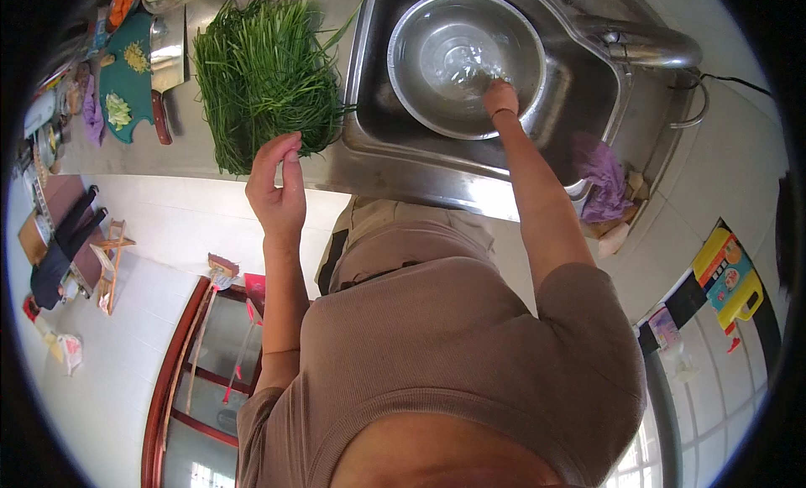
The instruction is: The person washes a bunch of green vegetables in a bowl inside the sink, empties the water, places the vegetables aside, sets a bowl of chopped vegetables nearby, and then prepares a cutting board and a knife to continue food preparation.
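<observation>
My right hand (501, 98) reaches into a round metal basin (434, 13) that stands in the stainless steel sink (371, 126). Water fills part of the basin, and its surface is rippled around my fingers. The fingers are partly hidden by glare and water, so what they hold is unclear. My left hand (277, 189) hovers by the counter's front edge with fingers bent and a gap between them and the thumb. Nothing shows in it. Just beyond its fingertips lies a thick pile of long green chives (267, 79) on the counter (334, 167).
Left of the chives, a cleaver (169, 50) rests against a teal cutting board (129, 28) bearing minced and chopped bits. A faucet (655, 48) rises right of the sink; a purple mesh cloth (604, 179) lies at its corner. A person (53, 274) is far left.
</observation>
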{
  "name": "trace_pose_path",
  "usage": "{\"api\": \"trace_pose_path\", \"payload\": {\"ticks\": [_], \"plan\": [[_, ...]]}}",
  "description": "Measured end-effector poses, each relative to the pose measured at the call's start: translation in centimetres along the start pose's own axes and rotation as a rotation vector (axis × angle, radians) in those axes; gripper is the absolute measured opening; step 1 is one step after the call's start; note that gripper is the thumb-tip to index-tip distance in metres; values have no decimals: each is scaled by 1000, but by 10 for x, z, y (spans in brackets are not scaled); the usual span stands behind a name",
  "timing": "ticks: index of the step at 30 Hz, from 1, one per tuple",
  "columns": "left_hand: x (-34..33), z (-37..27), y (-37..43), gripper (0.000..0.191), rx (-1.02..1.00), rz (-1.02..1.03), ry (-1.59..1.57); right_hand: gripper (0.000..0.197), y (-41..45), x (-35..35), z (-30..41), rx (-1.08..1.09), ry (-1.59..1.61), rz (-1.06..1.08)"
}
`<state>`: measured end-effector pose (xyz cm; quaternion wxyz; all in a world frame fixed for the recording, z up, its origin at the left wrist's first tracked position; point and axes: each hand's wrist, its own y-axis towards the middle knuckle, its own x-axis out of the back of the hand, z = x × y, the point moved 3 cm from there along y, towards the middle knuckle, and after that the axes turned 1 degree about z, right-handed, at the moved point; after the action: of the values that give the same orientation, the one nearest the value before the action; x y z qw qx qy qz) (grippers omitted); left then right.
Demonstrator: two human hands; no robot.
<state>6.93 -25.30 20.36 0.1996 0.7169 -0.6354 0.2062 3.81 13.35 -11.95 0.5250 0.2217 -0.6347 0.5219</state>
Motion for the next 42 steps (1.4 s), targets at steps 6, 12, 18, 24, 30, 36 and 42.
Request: {"api": "trace_pose_path", "payload": {"ticks": [6, 12, 18, 24, 30, 36, 42], "plan": [[-1, 2, 0, 16, 17, 16, 24, 31, -46, -38, 74, 318, 91, 530], [-15, 4, -1, 16, 37, 63, -27, 25, -85, -5, 110, 376, 38, 447], [-104, 40, -2, 24, 333, 461, -208, 21, -72, 24, 63, 424, 186, 507], [-231, 137, 17, 46, 458, 532, 145, 18, -56, 69, -28, 124, 487, 29], [-274, 187, 11, 41, 1138, 299, -267, 19, -41, 55, -108, -85, 429, -79], [-266, 157, 18, 47, 1280, 308, -131, 32, -23, 23, -110, -131, 595, 238], [-254, 144, 11, 38, 1216, 512, -157, 33, -13, 38, -118, -21, 644, 252]]}}
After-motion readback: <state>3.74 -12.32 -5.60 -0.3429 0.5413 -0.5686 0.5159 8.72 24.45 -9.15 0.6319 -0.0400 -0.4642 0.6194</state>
